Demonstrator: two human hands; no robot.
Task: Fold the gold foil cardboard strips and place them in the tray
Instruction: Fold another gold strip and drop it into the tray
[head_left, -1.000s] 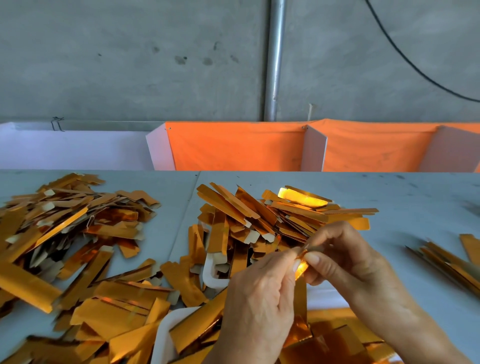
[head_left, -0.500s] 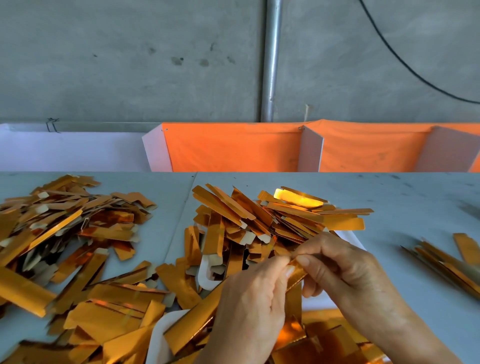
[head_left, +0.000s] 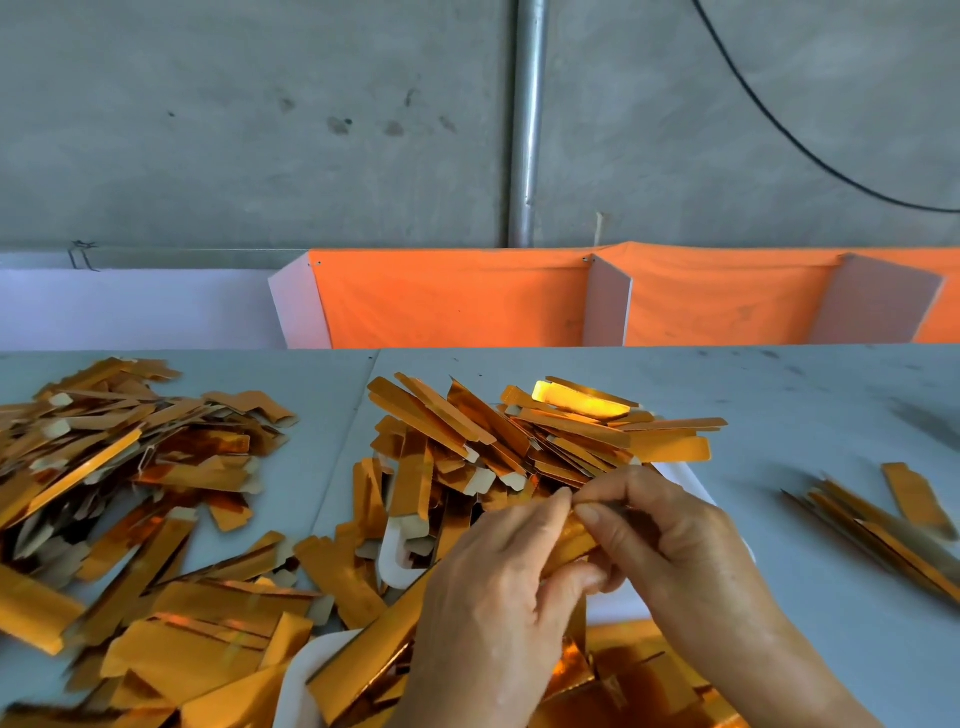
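While both hands meet low in the middle of the view, a gold strip (head_left: 569, 540) is caught between them, above the table (head_left: 810, 415) and near the front of the heaped tray (head_left: 685, 480). The left hand (head_left: 493, 587) curls its fingers round the strip's lower part, thumb (head_left: 553, 506) pressed to its upper end. The right hand (head_left: 670, 540) pinches the same end, forefinger (head_left: 597, 519) bent down onto the foil, the other fingers folded close beneath. Only a short stretch of foil shows between the two grips. Just behind lies a pile of strips (head_left: 545, 436) on the white tray. More strips (head_left: 130, 467) spread loosely at left, and a small bundle (head_left: 883, 525) lies well apart at right.
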